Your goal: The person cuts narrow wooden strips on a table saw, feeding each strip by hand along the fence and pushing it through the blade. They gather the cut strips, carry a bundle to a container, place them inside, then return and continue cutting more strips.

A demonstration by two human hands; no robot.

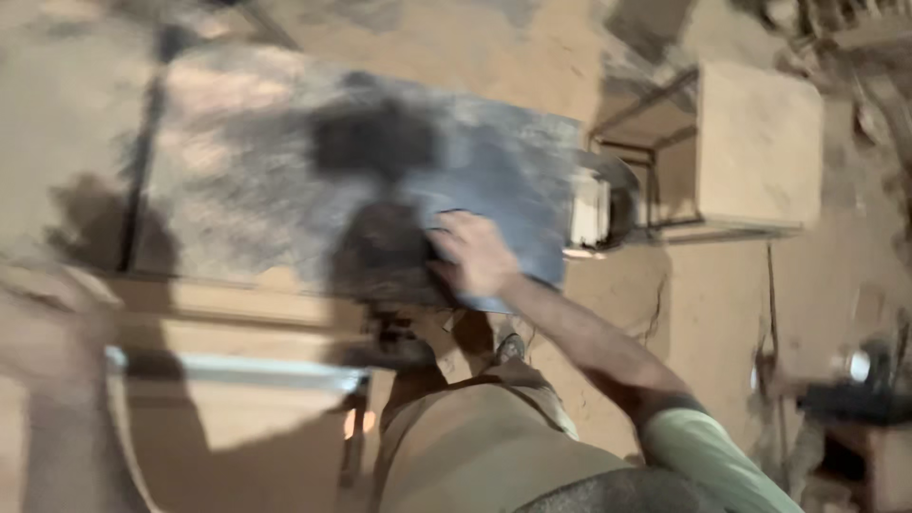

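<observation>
On one grey slab (285, 180), one right hand (472, 255)

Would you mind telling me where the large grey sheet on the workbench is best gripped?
Probably along its near edge, from the person's side: the grey sheet lies flat, and that edge by the right hand overhangs the workbench, leaving room for fingers beneath. Blur hides finer detail.

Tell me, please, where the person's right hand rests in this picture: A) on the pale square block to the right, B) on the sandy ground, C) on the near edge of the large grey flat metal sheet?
C: the right hand lies flat on the near edge of the large grey flat metal sheet, well apart from the block.
</observation>
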